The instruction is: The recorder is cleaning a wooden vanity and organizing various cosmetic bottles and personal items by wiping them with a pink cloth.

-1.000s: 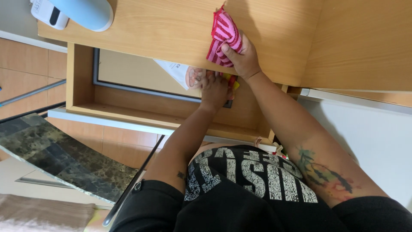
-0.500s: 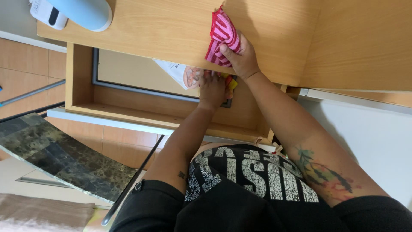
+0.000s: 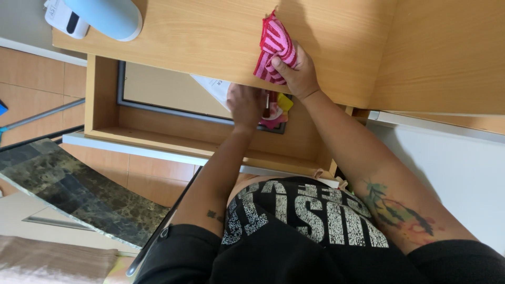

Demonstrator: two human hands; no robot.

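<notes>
Pressing a red-and-pink striped cleaning cloth flat against a light wooden desk top, the person's right hand was closed over the lower part of the bunched fabric, fingers curled into its folds and thumb tucked along its edge. Most of the cloth stuck out beyond the fingertips, lying on the wood near the desk's front edge. Just below that hand, under the desk's lip, the left hand reached into an open wooden drawer; its fingers were bent around a small cluster of items, though how firmly they gripped could not be told. A white sheet of paper lay touching that hand on its far side, and a yellow scrap with red and pink pieces sat just beside its knuckles, between the two hands. Well away from both hands, at the far corner of the desk top, rested a pale blue rounded appliance with a white boxy device touching it. Beneath the forearms hung a black printed T-shirt, and off beyond the left elbow a dark marbled stone slab slanted over orange floor tiles.
</notes>
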